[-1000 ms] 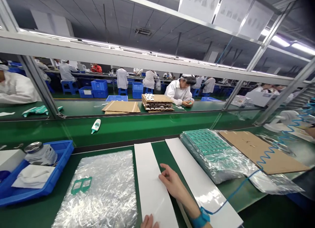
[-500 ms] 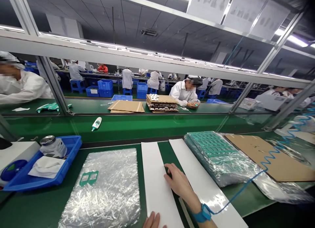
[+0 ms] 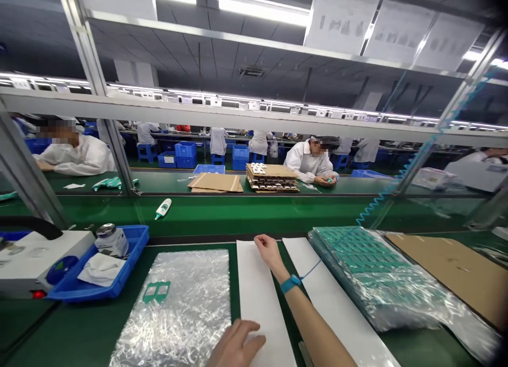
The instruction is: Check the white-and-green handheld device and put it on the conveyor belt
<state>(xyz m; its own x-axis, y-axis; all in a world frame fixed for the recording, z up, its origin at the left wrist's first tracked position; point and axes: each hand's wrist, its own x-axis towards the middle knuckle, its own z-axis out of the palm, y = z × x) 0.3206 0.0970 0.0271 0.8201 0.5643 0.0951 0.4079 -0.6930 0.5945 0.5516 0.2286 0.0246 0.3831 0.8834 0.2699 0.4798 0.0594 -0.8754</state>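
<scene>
Two long white paper strips lie side by side on the green bench. My right hand (image 3: 266,249) has its fingertips on the far end of the left strip (image 3: 257,298); a blue wrist strap with a coiled blue cord sits on that wrist. My left hand (image 3: 234,347) rests flat at the near end of the same strip, fingers apart. The right strip (image 3: 337,309) lies untouched beside my right forearm. A sheet of clear bubble wrap (image 3: 178,309) with a small green part (image 3: 156,291) on it lies to the left.
A blue tray (image 3: 133,256) with a jar and a white cloth stands at the left by a white device (image 3: 35,258). A bagged stack of green parts (image 3: 357,261) and cardboard (image 3: 452,272) lie right. People in white coats work beyond the conveyor.
My right hand has slid from the middle of the left strip to its far end. My left hand has come further into view. The camera has tilted and shifted.
</scene>
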